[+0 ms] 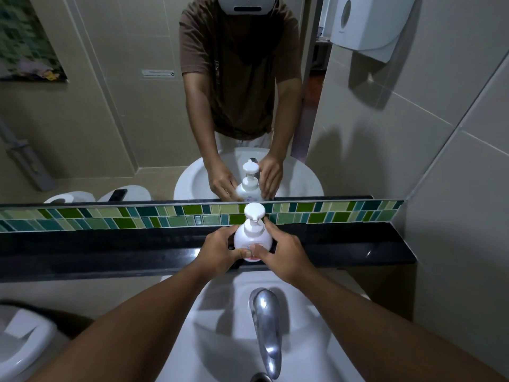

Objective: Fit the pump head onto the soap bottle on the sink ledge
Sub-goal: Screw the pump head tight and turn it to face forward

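Note:
A white round soap bottle (252,238) stands upright on the black sink ledge (110,249), in front of the green tile strip. A white pump head (254,213) sits on its neck, with the nozzle toward me. My left hand (217,253) wraps the bottle's left side, thumb across the front label. My right hand (283,252) cups the right side, its thumb touching the front and its fingers reaching behind. The lower front of the bottle is hidden by my thumbs.
A chrome tap (265,326) rises over the white basin (220,340) just below the ledge. A mirror (124,119) above the tiles reflects me and the bottle. A white wall dispenser (366,26) hangs at the upper right. A toilet (19,343) sits at the lower left.

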{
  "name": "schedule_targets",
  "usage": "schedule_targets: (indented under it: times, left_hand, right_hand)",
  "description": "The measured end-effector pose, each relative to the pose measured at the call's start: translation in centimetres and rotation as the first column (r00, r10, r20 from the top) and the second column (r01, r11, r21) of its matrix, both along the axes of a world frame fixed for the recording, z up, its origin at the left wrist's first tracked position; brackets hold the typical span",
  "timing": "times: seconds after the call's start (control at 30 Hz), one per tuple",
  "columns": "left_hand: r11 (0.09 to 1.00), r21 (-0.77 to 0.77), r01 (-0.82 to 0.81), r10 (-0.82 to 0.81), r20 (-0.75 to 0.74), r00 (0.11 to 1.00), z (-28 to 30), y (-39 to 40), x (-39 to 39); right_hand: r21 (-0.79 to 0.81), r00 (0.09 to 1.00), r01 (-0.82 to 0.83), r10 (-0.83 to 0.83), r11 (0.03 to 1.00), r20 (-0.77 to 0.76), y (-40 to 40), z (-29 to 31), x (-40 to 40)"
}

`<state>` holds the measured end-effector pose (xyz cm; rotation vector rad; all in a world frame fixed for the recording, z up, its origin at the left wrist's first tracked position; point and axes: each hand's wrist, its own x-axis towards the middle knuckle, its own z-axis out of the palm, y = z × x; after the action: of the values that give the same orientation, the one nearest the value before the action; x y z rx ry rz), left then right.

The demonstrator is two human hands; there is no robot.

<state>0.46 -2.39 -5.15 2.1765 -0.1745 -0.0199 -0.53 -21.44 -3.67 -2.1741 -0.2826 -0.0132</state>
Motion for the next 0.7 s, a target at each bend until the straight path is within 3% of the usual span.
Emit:
schedule_targets:
  times: [0.37,0.7]
  left_hand:
    - [0.998,0.056,-0.022,0.023,-0.022,0.999,0.4,-0.6,-0.5]
    - [0.987,0.152,-0.058,0.075,-0.111,0.991,0.4,-0.3,-1.1]
  right_hand:
    - [-0.043,0.999,-0.020,0.022,0.999,0.040,-0.6,-0.9,0.4]
    - [-0.040,0.998,-0.024,0.022,0.999,-0.054,-1.0,-0.9,0.2]
